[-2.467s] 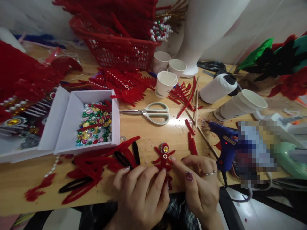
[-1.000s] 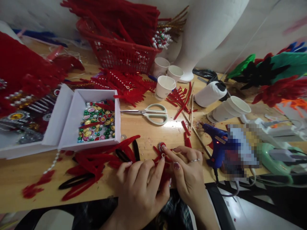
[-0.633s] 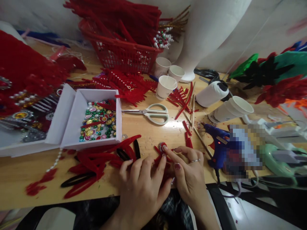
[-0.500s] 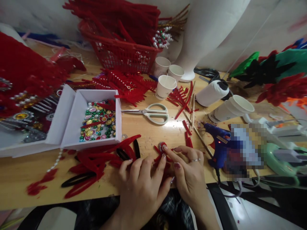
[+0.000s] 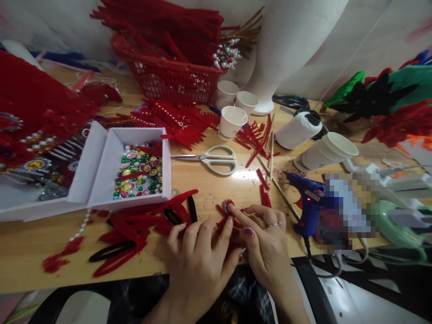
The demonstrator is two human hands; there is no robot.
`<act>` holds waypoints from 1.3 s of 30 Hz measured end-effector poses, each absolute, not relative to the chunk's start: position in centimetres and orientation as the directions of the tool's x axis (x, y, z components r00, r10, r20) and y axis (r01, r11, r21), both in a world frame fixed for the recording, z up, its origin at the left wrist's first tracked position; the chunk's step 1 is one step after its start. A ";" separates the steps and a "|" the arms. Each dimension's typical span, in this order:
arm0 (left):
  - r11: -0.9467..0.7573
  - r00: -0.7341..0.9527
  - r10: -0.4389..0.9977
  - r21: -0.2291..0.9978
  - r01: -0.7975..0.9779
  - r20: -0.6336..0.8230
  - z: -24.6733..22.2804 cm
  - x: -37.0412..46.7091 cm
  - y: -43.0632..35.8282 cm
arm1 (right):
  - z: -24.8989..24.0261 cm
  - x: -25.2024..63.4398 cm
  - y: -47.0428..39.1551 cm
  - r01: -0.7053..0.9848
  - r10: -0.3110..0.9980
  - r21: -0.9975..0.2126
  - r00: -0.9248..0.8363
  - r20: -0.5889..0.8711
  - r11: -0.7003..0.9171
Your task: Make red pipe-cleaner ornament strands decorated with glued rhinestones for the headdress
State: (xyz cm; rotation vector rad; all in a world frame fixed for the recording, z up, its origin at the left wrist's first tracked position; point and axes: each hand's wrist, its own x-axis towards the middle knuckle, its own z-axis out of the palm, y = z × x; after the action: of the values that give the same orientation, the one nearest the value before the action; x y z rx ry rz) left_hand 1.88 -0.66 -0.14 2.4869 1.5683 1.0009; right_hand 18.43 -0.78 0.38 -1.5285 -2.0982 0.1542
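- Two bare hands meet over a red fuzzy ornament (image 5: 226,205) on the table (image 5: 189,180), just under the fingertips.
- Right hand (image 5: 266,240): its index fingertip presses on the ornament's round top; the other fingers are bent, and whether they pinch anything is hidden.
- Left hand (image 5: 200,254): its index fingertip rests at the ornament's near side; I cannot tell whether the fingers beneath grasp it.
- Left of the grip and beyond it, a white box (image 5: 135,203) holds green, white, gold and pink beads and gems (image 5: 138,173) with some red strips among them.
- Farther left, another white tray (image 5: 33,204) contains jewelled, pearl-trimmed pieces.
- Well beyond the grip, a red basket (image 5: 175,81) is heaped with red fuzzy stems (image 5: 168,24); three paper cups (image 5: 232,120) stand by it.
- Right of the grip, the blue glue gun (image 5: 308,200) bears an orange label (image 5: 312,195), too small to read; the nested cups (image 5: 324,150) lie past it.
- The ornament's red top has a glittering silver edge; thin red arms spread below, partly covered by fingers.
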 end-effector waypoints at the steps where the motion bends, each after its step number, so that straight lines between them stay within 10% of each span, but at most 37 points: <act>1: -0.487 0.283 0.821 0.350 0.800 0.496 -0.1 1.9 -0.6 | 0.4 18.4 -0.8 0.850 0.911 -0.393 -0.213 0.353 0.351; 14: -0.541 0.254 0.742 0.332 0.773 0.621 -0.8 1.1 -0.9 | -0.4 18.4 -1.9 0.790 0.816 -0.534 0.074 0.574 0.303; 25: -0.498 0.311 0.804 0.287 0.818 0.507 -0.9 1.1 -1.0 | 0.2 18.3 -1.3 0.856 0.903 -0.388 -0.185 0.388 0.342; 39: -0.581 0.294 0.760 0.404 0.706 0.579 0.0 1.7 -1.5 | -0.1 18.2 -1.2 0.854 0.893 -0.460 -0.012 0.450 0.243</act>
State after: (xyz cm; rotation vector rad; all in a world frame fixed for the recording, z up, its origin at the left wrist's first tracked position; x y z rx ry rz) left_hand 1.71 -1.48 -0.01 2.4694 1.4019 1.1693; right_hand 18.19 -1.16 -0.07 -1.5984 -1.8485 0.0745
